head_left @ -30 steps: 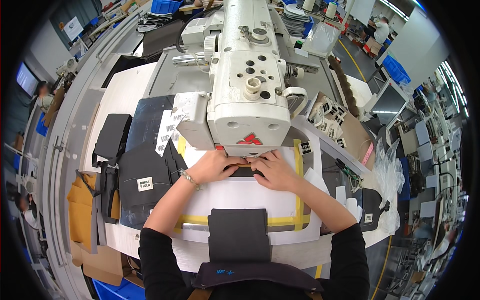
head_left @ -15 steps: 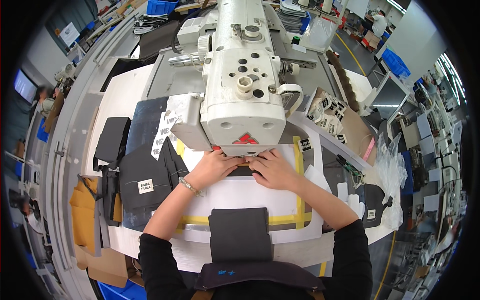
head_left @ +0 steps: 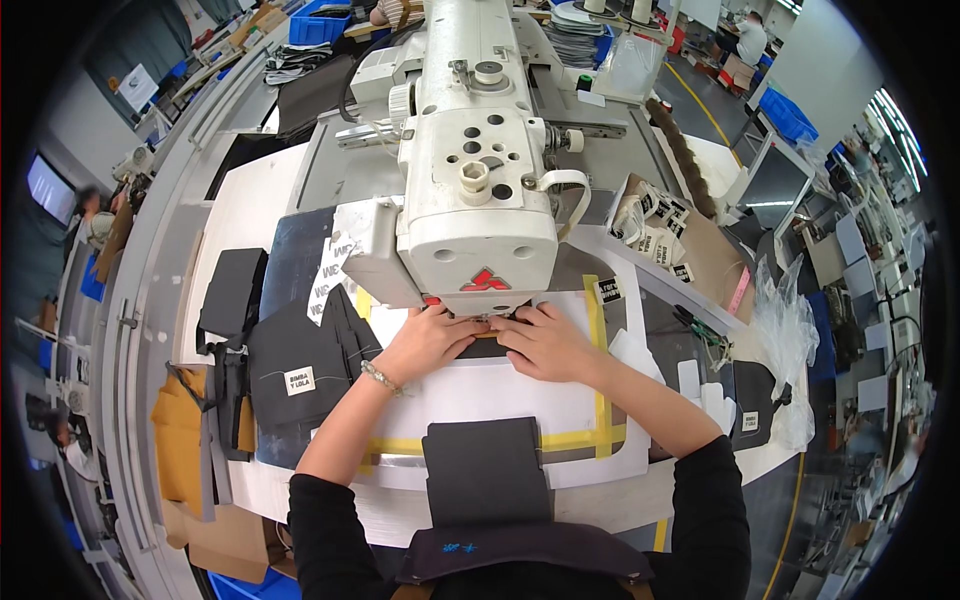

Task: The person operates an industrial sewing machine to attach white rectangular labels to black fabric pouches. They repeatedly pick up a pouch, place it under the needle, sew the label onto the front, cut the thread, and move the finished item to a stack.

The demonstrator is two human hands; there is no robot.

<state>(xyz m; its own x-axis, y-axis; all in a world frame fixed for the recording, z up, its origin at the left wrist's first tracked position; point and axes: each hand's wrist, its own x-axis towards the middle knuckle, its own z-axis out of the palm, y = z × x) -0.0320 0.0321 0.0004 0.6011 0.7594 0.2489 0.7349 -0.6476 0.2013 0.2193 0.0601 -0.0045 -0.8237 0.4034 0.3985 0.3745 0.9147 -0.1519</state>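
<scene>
My left hand point(head_left: 428, 345) and my right hand point(head_left: 548, 343) meet just below the front of a white sewing machine head point(head_left: 478, 245). Their bent fingers press together on a small dark fabric piece point(head_left: 487, 348) with a thin orange-brown strip along its far side. The machine partly hides the fingertips, and the needle does not show. Beneath lies a white sheet point(head_left: 465, 400) edged with yellow tape point(head_left: 600, 400). Closer to my body, a stack of dark grey fabric panels point(head_left: 487, 470) rests across the table's front edge.
Dark cut pieces with a white label point(head_left: 300, 380) lie left, beside a black stack point(head_left: 232, 292) and mustard fabric point(head_left: 180, 440). A cardboard tray of labels point(head_left: 660, 235), green-handled snips point(head_left: 700, 335) and a clear plastic bag point(head_left: 785, 350) are right.
The whole view has shifted slightly. Both hands stay at the dark piece under the machine head, with only small finger shifts.
</scene>
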